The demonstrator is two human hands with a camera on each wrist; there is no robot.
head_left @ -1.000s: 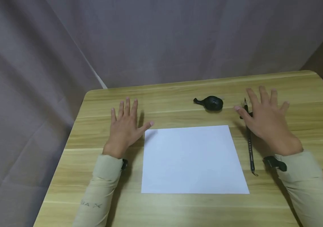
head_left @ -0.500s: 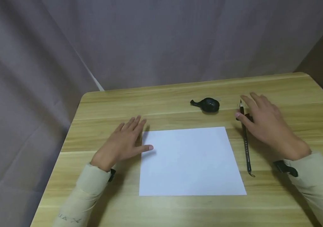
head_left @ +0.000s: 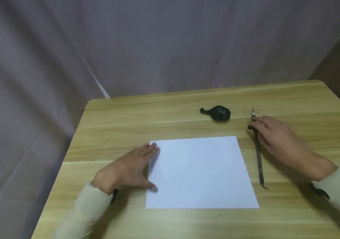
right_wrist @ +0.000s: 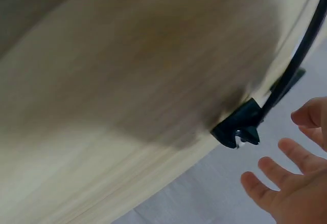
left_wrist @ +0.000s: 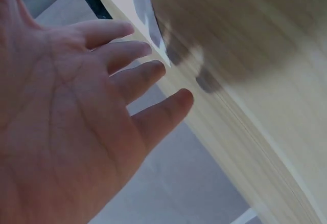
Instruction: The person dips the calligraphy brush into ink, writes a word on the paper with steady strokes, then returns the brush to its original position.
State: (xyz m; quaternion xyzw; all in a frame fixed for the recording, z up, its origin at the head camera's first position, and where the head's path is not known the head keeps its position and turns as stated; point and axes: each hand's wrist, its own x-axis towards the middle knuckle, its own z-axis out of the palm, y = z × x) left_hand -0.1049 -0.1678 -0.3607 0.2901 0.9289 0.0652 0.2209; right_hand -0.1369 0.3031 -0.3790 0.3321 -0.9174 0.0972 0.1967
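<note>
A white sheet of paper [head_left: 200, 172] lies on the wooden table. My left hand [head_left: 128, 167] hovers over its left edge, fingers extended and thumb apart; in the left wrist view the palm holds nothing. To the right of the sheet, a black-handled calligraphy brush [head_left: 259, 159] with a hanging loop leans on a small black brush rest [right_wrist: 237, 124]. Over the brush's upper part is my right hand [head_left: 283, 142], its fingertips overlapping the handle in the head view. In the right wrist view the fingers stand loosely bent and apart, beside the brush.
A black, rounded thing with a narrow neck [head_left: 220, 113], like a small balloon, lies behind the paper. The table [head_left: 158, 116] ends at a grey curtain [head_left: 170, 49] at the back and left.
My left hand has come down and nearer, turning inward over the paper's left edge. My right hand has lowered toward the brush, its spread fingers drawing together.
</note>
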